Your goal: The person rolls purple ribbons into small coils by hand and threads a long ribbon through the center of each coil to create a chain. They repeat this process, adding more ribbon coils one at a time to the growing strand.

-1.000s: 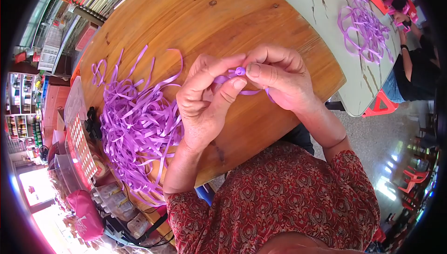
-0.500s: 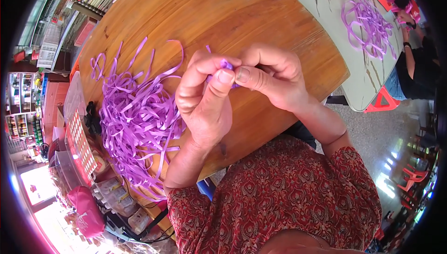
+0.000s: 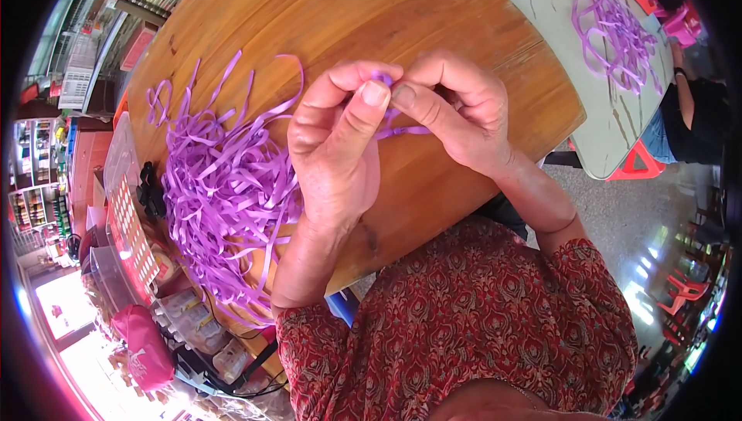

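Above the wooden table (image 3: 402, 4), my left hand (image 3: 336, 143) and my right hand (image 3: 464, 116) meet at their fingertips. Both pinch a purple ribbon (image 3: 406, 130), bunched small between thumbs and forefingers. Part of the ribbon hangs behind the hands, and the fingers hide most of the bunched bit. Left of my left hand lies a large loose heap of purple ribbons (image 3: 224, 197), with several ends straying across the tabletop.
A white marbled table (image 3: 533, 4) adjoins at the far right, bearing more purple ribbons (image 3: 618, 46). Another person's arm (image 3: 684, 96) is beside it. Left of the heap are a dark object (image 3: 149, 189), a clear-sided box (image 3: 127, 220) and a pink bag (image 3: 144, 348).
The bunched bit between my fingertips shows less now, and a ribbon length has come into view behind my right thumb. Both hands have shifted slightly.
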Demonstrator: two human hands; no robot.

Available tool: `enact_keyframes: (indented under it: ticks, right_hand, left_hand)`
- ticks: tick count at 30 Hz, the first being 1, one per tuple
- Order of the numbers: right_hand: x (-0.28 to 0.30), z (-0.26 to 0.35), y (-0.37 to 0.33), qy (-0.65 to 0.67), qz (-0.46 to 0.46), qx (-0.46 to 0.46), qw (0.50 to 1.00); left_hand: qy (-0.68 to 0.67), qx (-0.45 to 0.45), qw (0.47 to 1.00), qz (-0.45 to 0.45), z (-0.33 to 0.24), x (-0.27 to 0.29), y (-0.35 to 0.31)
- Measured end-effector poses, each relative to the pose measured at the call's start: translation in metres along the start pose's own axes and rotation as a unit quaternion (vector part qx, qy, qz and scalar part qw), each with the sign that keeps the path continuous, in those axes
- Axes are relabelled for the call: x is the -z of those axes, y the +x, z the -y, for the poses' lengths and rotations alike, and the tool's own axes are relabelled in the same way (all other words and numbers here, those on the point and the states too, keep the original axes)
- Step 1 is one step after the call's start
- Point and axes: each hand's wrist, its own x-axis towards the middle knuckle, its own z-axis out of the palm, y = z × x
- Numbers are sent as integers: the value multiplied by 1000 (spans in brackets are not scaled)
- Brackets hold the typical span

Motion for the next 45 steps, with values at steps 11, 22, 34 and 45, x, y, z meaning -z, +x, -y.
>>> enact_keyframes:
  ticks: [11, 22, 34, 45]
  right_hand:
    - [13, 2, -6, 7, -13, -53, 999]
    - [-2, -2, -15, 166, -25, -149, 974]
    - [2, 3, -3, -75, 6, 49, 996]
    - [-3, 5, 1, -123, -12, 95, 988]
  left_hand:
    - [-126, 50, 988, 75, -4, 11, 6]
    - [-235, 55, 965, 103, -4, 16, 11]
    - [-109, 34, 992, 57, -3, 6, 3]
    - [-89, 7, 996, 23, -3, 5, 4]
